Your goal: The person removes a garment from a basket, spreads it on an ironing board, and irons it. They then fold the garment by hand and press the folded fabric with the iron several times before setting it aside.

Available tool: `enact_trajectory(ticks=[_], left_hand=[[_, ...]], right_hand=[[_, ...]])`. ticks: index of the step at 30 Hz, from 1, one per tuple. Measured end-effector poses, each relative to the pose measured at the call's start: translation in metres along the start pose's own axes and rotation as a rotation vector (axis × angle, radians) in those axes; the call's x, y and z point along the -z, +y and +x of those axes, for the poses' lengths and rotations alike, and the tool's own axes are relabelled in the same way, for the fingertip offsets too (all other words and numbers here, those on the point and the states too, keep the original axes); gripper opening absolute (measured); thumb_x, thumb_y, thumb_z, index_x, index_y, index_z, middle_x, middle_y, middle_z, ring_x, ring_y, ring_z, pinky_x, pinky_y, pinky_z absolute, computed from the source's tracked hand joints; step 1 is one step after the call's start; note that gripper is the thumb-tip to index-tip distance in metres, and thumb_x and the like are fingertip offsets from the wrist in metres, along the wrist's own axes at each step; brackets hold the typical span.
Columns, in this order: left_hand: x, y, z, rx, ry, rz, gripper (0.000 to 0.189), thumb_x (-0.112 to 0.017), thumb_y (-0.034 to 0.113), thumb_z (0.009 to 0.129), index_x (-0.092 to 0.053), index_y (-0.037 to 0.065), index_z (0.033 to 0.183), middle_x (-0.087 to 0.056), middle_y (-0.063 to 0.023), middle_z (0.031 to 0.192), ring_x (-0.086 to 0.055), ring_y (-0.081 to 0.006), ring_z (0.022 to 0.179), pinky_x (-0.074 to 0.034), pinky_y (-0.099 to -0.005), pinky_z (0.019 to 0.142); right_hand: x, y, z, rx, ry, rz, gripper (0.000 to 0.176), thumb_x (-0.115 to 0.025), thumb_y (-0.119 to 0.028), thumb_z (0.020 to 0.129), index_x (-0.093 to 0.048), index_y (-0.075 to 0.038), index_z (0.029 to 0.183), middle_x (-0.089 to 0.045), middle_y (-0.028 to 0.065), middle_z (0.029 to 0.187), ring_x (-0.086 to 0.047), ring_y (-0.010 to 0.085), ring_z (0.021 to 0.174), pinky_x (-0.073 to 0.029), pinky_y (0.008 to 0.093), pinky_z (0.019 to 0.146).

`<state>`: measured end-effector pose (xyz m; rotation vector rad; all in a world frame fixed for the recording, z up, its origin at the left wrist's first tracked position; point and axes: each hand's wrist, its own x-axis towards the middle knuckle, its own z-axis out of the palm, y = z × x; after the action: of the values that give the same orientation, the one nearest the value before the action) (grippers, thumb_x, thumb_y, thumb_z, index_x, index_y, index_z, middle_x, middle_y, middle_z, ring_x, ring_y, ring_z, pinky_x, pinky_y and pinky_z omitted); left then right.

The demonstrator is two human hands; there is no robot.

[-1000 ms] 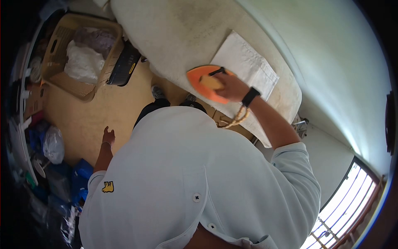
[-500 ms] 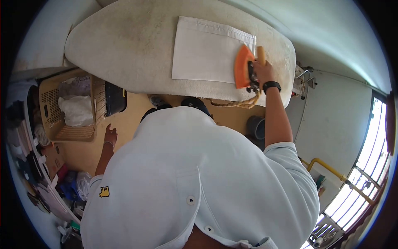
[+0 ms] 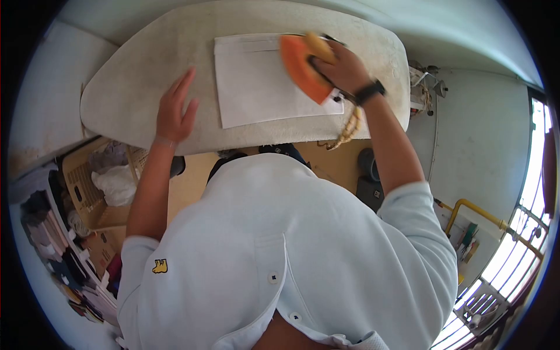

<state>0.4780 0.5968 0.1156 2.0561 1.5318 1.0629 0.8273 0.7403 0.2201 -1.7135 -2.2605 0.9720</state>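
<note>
Ironing board (image 3: 128, 87): right hand (image 3: 341, 67) closed around orange iron (image 3: 300, 67) on white cloth (image 3: 256, 87); left hand (image 3: 175, 114) newly raised, spread flat left of it.

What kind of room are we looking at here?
Probably a home laundry or utility area. A padded ironing board carries a white cloth, the right hand grips an orange iron on it, and a basket of clothes sits on the floor nearby.
</note>
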Motion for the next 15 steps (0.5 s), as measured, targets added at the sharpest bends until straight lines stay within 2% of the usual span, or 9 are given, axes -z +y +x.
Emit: enact_trajectory(ticks=[2,3,5,8,9,11,12,13,15], left_hand=[[-0.034,-0.008,0.053,0.006,-0.160,0.353,0.073,-0.045,0.050,0.093,-0.022,0.008,0.149,-0.030,-0.0100,0.152,-0.031,-0.0275,0.138,-0.024,-0.0549,0.109],[-0.050,-0.014,0.069,-0.008,-0.164,0.348,0.073,-0.045,0.050,0.093,-0.022,0.008,0.149,-0.030,-0.0100,0.152,-0.031,-0.0275,0.138,-0.024,-0.0549,0.109],[-0.077,-0.024,0.088,0.128,-0.390,0.643,0.087,-0.036,0.067,0.088,-0.005,0.017,0.152,-0.021,-0.0048,0.156,-0.017,-0.0250,0.144,-0.010,-0.0613,0.111],[-0.084,-0.035,0.088,0.146,-0.430,0.730,0.092,-0.033,0.073,0.085,-0.001,0.019,0.152,-0.021,-0.0017,0.156,-0.015,-0.0238,0.145,-0.004,-0.0662,0.109],[-0.085,-0.037,0.086,0.147,-0.448,0.728,0.092,-0.033,0.073,0.085,-0.001,0.019,0.152,-0.021,-0.0017,0.156,-0.015,-0.0238,0.145,-0.004,-0.0662,0.109],[-0.084,-0.038,0.088,0.227,-0.447,0.711,0.092,-0.031,0.076,0.084,-0.003,0.021,0.152,-0.021,0.0002,0.156,-0.015,-0.0238,0.144,-0.003,-0.0723,0.105],[-0.084,-0.039,0.088,0.235,-0.447,0.713,0.092,-0.031,0.076,0.084,-0.003,0.021,0.152,-0.021,0.0002,0.156,-0.015,-0.0238,0.144,-0.003,-0.0723,0.105],[-0.086,-0.042,0.087,0.222,-0.403,0.705,0.091,-0.030,0.076,0.084,-0.005,0.021,0.152,-0.021,0.0021,0.156,-0.017,-0.0239,0.144,-0.003,-0.0735,0.104],[-0.089,-0.044,0.082,0.218,-0.370,0.701,0.091,-0.029,0.077,0.083,-0.008,0.021,0.152,-0.021,0.0041,0.156,-0.018,-0.0240,0.144,-0.003,-0.0747,0.103]], right_hand=[[-0.028,-0.004,0.034,0.095,0.022,0.009,0.054,-0.066,-0.035,0.082,-0.054,-0.007,0.126,-0.067,0.0169,0.105,-0.065,0.0292,0.095,-0.051,0.0355,0.083],[-0.037,-0.016,0.048,0.062,-0.001,-0.025,0.052,-0.064,-0.036,0.082,-0.056,-0.008,0.125,-0.067,0.0175,0.104,-0.065,0.0311,0.095,-0.051,0.0372,0.083],[-0.043,-0.018,0.066,0.021,-0.023,-0.048,0.051,-0.063,-0.037,0.081,-0.057,-0.008,0.123,-0.067,0.0181,0.103,-0.065,0.0330,0.094,-0.051,0.0389,0.083],[-0.050,0.020,0.085,0.031,0.127,-0.091,0.043,-0.058,-0.035,0.081,-0.061,-0.007,0.113,-0.068,0.0190,0.097,-0.066,0.0329,0.089,-0.051,0.0411,0.081],[-0.035,0.026,0.080,-0.072,0.119,-0.059,0.042,-0.058,-0.035,0.081,-0.061,-0.006,0.112,-0.068,0.0195,0.095,-0.066,0.0330,0.089,-0.051,0.0413,0.081],[-0.008,0.051,0.072,-0.241,0.125,0.012,0.042,-0.058,-0.034,0.080,-0.062,-0.004,0.108,-0.068,0.0204,0.091,-0.066,0.0334,0.087,-0.051,0.0412,0.078],[0.002,0.071,0.072,-0.270,0.124,-0.103,0.041,-0.059,-0.031,0.079,-0.063,-0.006,0.111,-0.068,0.0192,0.096,-0.066,0.0333,0.090,-0.052,0.0414,0.080],[0.005,0.102,0.076,-0.293,0.180,-0.088,0.042,-0.059,-0.031,0.078,-0.063,-0.005,0.111,-0.068,0.0188,0.093,-0.067,0.0330,0.088,-0.052,0.0417,0.078],[0.017,0.120,0.069,-0.359,0.229,-0.039,0.043,-0.059,-0.031,0.078,-0.063,-0.004,0.111,-0.068,0.0187,0.092,-0.066,0.0331,0.087,-0.051,0.0407,0.079]])
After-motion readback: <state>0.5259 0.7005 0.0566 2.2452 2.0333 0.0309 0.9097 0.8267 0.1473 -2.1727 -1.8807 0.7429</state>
